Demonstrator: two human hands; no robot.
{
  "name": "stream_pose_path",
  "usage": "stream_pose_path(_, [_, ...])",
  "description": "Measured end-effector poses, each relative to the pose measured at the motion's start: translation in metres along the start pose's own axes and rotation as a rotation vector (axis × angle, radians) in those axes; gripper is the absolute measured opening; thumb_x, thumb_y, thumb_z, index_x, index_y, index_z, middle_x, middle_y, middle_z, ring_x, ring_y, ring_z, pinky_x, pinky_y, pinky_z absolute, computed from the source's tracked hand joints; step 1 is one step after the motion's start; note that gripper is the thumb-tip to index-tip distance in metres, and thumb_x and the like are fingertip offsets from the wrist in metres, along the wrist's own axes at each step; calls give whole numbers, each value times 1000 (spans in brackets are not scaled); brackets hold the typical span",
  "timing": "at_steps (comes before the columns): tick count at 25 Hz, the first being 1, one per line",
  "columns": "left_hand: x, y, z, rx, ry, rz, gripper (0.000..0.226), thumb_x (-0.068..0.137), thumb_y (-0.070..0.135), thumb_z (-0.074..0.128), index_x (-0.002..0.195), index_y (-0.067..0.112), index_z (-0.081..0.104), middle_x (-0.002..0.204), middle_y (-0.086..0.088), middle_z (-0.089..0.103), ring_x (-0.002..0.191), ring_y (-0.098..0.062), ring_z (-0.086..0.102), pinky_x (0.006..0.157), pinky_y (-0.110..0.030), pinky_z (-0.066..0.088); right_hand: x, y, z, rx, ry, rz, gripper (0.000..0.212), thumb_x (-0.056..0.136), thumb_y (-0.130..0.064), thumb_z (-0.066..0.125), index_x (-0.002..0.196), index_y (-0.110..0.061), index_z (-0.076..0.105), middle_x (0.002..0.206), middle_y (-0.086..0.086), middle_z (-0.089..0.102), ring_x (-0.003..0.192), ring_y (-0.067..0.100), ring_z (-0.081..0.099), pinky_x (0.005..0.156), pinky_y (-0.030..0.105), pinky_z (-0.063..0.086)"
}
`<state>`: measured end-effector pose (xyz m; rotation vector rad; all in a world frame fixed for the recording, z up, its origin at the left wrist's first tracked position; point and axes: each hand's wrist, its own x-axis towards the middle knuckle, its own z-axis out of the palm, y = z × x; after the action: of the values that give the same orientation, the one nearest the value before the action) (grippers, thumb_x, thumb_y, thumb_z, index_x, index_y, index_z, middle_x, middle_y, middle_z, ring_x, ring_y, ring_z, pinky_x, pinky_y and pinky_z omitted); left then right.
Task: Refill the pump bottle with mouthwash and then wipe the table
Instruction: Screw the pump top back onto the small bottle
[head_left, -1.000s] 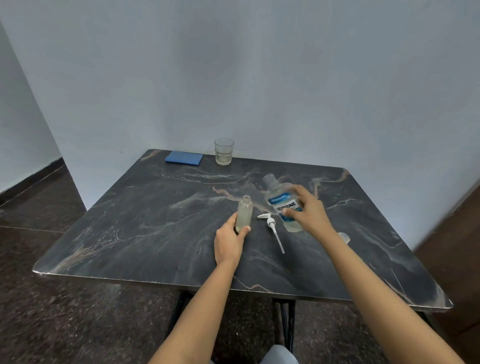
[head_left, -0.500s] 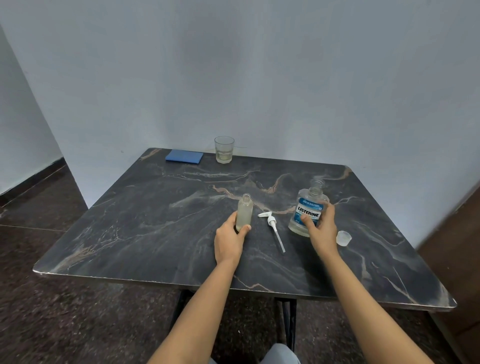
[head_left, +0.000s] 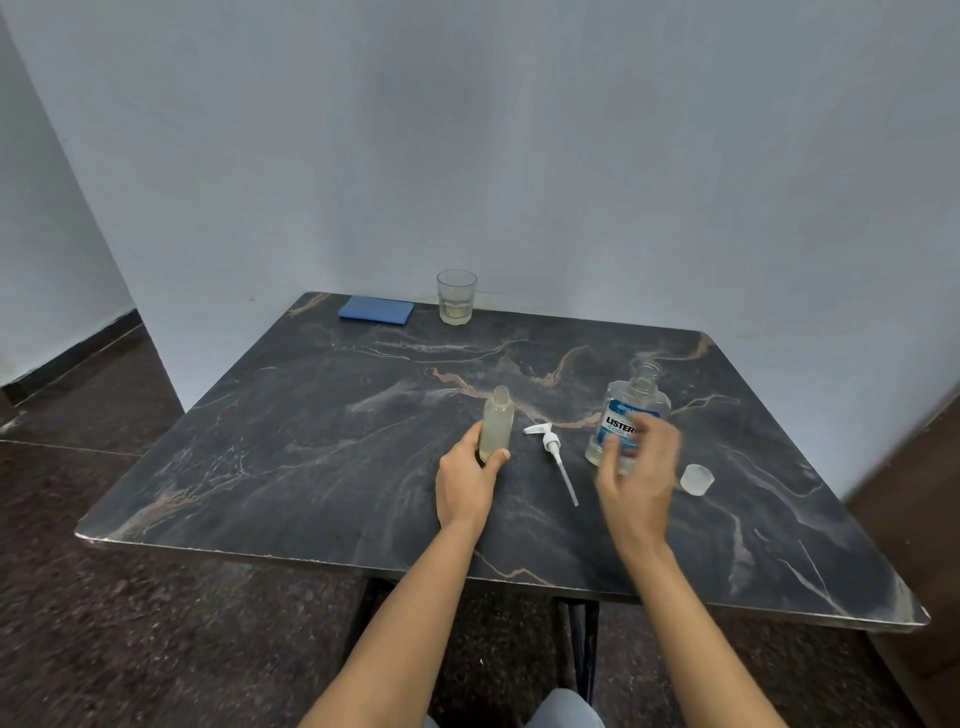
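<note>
- Two bare hands work over a dark marble-patterned table (head_left: 311, 467) pushed against a pale wall.
- The left hand (head_left: 467, 483) is curled around the lower part of a small clear pump bottle (head_left: 497, 423), thumb on one side and fingers on the other; the bottle stands upright near the middle of the table, its neck uncovered, with pale liquid inside.
- The pump head (head_left: 553, 454), white with a long dip tube, lies flat on the table just right of that bottle, its tube pointing toward the near edge.
- The right hand (head_left: 636, 478) hovers with fingers loosely spread and blurred, just in front of the mouthwash bottle (head_left: 626, 415); whether its fingertips touch the bottle I cannot tell.
- The mouthwash bottle stands upright toward the right side of the table, uncapped, showing a blue and white label and only a little liquid.
- A translucent cap (head_left: 697, 479) sits on the table just right of the right hand, nearer the right edge.
- A folded blue cloth (head_left: 376, 310) lies at the far left corner.
- A drinking glass (head_left: 456, 297) stands beside the cloth at the far edge, with a little pale liquid at the bottom.
</note>
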<state>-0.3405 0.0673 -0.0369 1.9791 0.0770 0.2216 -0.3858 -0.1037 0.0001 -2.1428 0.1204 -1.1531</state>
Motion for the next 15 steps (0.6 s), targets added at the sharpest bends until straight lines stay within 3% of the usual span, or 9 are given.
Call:
stream_pose_path(2, [-1, 2, -2, -2, -2, 1, 45, 87, 28, 69, 130, 27, 56, 109, 6, 69, 100, -13, 63, 88, -32, 51, 2, -15, 25, -154, -328, -53, 23, 92, -12, 55, 115, -8, 56, 112, 8, 55, 103, 22, 54, 84, 28, 45])
stream_pose_path(4, [-3, 4, -3, 3, -4, 7, 46, 87, 28, 69, 131, 26, 56, 111, 6, 68, 101, -12, 62, 88, -32, 50, 14, -19, 52, -395, -599, 28, 30, 95, -22, 52, 122, -10, 54, 118, 14, 53, 112, 30, 50, 88, 36, 46])
stream_pose_path(7, [-2, 4, -3, 7, -4, 6, 48, 86, 29, 69, 131, 27, 55, 114, 6, 68, 103, -12, 62, 90, -33, 51, 29, -17, 79, -666, -849, 111, 38, 95, -31, 53, 127, -12, 49, 125, 18, 52, 119, 36, 47, 92, 42, 45])
stream_pose_path(12, [-2, 3, -3, 14, -5, -2, 50, 86, 30, 69, 134, 27, 53, 117, 5, 67, 106, -13, 62, 94, -36, 50, 41, -14, 92, -628, -821, 58, 23, 92, -13, 51, 114, -11, 49, 112, 16, 63, 103, 34, 59, 80, 42, 50])
stream_pose_path(15, [-3, 4, -3, 13, -8, -6, 47, 87, 29, 68, 132, 28, 55, 114, 5, 68, 104, -14, 62, 91, -34, 50, 66, -32, 78, -259, -644, 118, 25, 89, -15, 57, 113, -13, 55, 103, 8, 67, 91, 24, 64, 80, 38, 55])
